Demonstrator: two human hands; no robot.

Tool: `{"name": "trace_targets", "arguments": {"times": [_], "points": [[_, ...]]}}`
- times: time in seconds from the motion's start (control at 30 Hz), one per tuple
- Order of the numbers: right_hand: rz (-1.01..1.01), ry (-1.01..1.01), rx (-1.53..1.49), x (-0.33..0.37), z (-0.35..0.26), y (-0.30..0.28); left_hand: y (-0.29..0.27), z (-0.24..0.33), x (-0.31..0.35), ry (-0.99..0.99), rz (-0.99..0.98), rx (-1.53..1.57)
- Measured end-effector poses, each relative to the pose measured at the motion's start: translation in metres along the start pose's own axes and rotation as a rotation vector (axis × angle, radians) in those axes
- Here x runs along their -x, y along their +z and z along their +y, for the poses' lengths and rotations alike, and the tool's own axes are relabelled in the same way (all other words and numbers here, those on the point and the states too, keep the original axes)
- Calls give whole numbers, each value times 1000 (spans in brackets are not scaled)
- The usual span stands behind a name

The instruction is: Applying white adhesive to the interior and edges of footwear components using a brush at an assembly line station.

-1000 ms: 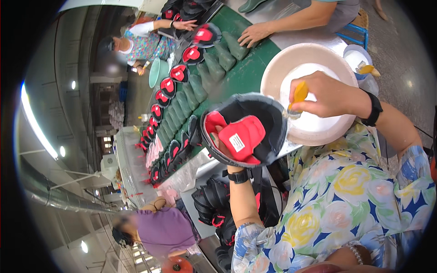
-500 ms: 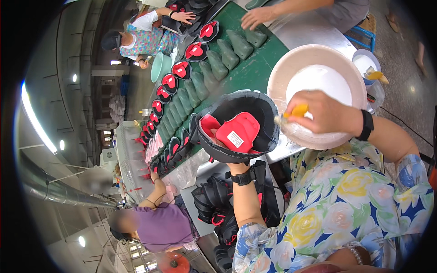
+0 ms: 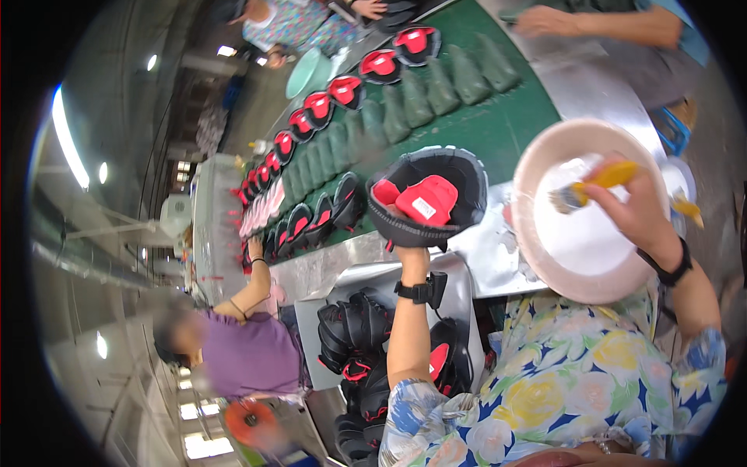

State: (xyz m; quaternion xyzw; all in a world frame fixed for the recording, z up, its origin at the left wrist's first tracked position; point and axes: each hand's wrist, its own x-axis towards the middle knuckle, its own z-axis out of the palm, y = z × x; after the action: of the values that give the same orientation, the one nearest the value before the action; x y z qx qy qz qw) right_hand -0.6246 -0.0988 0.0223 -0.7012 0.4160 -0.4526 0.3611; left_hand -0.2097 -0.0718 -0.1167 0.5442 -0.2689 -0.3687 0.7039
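My left hand [image 3: 412, 254], mostly hidden, holds a black shoe upper [image 3: 465, 180] from below. The upper's wide opening faces up and shows a red lining with a small white label. Above a beige basin [image 3: 535, 247] on the right, my right hand [image 3: 643, 212] grips a paintbrush [image 3: 580, 196]. Its yellow handle sits between the fingers, and the bristles hang over the white liquid [image 3: 585, 247] in the basin. The upper and the brush are apart.
A green conveyor belt [image 3: 498, 117] carries rows of dark green shoe lasts [image 3: 416, 101] and red-lined uppers [image 3: 345, 92]. More black uppers [image 3: 354, 327] lie in a bin by my left arm. A small tub with a yellow-handled brush [image 3: 686, 208] stands beyond the basin. Other people work alongside.
My right hand has moved the brush from the upper's edge to over the liquid in the basin. The left hand still holds the upper. The whole view has shifted.
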Motion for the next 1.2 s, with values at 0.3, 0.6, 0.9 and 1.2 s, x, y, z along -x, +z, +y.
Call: {"name": "trace_targets", "arguments": {"times": [0.3,0.6,0.9,1.2], "points": [[-25,332,-73,21,30,-14,-65,-33,-128,-79,-37,-25],[-191,355,70,7,27,-5,-196,58,-116,306,155,-1469],[-306,276,1,13,21,12,-244,87,76,36,-71,-2110],[-286,248,-69,40,42,-8,-221,82,99,265,57,-2247]]}}
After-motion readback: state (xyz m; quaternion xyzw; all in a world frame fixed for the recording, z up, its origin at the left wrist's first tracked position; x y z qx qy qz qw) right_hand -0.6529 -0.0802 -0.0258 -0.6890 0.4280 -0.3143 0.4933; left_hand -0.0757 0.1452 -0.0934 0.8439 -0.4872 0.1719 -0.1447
